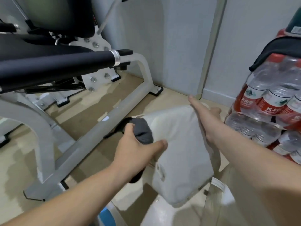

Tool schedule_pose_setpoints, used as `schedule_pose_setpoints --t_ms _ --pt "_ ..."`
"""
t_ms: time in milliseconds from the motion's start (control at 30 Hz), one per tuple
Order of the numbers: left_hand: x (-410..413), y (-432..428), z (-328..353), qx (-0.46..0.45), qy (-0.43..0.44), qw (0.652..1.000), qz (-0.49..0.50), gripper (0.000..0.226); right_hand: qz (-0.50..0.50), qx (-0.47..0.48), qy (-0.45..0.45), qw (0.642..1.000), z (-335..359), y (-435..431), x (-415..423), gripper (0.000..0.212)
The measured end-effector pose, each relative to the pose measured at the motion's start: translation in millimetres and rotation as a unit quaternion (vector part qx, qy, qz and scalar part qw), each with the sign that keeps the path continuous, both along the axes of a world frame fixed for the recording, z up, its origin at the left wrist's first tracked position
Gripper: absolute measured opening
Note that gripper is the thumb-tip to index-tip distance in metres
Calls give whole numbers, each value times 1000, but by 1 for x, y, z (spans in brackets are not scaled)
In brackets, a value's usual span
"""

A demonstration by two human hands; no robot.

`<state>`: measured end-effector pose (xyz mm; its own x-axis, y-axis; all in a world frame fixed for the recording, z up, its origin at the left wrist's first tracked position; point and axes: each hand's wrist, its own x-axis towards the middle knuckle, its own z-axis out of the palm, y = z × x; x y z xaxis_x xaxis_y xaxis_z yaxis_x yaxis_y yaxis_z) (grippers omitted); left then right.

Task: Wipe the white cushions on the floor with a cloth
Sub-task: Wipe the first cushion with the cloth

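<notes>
Stretching lengthwise from near to far, white cushion (179, 144) touches grey cloth (143, 130).

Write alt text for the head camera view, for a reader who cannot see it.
A left hand grips a dark grey cloth against a white cushion, while the right hand, fingers straight, steadies its far edge. A grey bench frame stands left, packed water bottles right.
</notes>
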<state>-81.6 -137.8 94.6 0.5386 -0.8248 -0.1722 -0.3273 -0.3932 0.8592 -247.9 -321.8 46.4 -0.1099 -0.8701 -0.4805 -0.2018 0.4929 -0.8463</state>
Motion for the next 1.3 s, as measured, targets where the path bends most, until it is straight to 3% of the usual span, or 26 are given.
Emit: schedule_pose_setpoints --t_ms 100,233,300,367,467,533,667,733,800,900,1033,1167,1233,1300 --pt "-3 7 -11 80 -13 995 -60 64 11 -49 53 997 0 -10 -4 124" --pt "6 10 -11 178 16 969 -169 32 86 -77 80 990 -9 -10 -2 100" --pt "12 3 2 177 13 969 -173 19 116 -93 71 986 -10 -11 -3 87" --pt "20 -7 15 101 16 990 -100 14 138 -100 70 983 -11 -10 -6 75" --pt "29 -19 16 -62 -126 990 -17 23 142 -106 77 981 -15 -10 -10 67" --pt "22 -26 4 -107 -182 974 -80 33 141 -112 76 981 -16 -9 -9 63" --pt "-17 -34 -29 45 -252 923 -288 84 144 -137 66 978 -17 -4 -6 59" --pt "-27 -34 -41 32 -225 923 -310 74 137 -132 54 980 -17 -4 -11 61" --pt "-28 -35 -47 -40 -246 924 -289 58 135 -120 59 982 -16 -2 -18 62" --pt "-30 -44 -55 -61 -288 920 -260 55 118 -123 79 982 -18 3 -26 69" --pt "-6 -63 -64 -10 -337 923 -186 46 81 -95 65 990 -22 5 -34 74" --pt "52 -77 -85 121 -286 949 -54 54 90 -114 87 986 -25 4 -25 55" --pt "53 -75 -85 126 -279 952 -18 61 103 -124 98 982 -24 4 -15 51" --pt "30 -65 -72 82 -264 960 -51 48 119 -133 116 977 -20 3 -8 50"
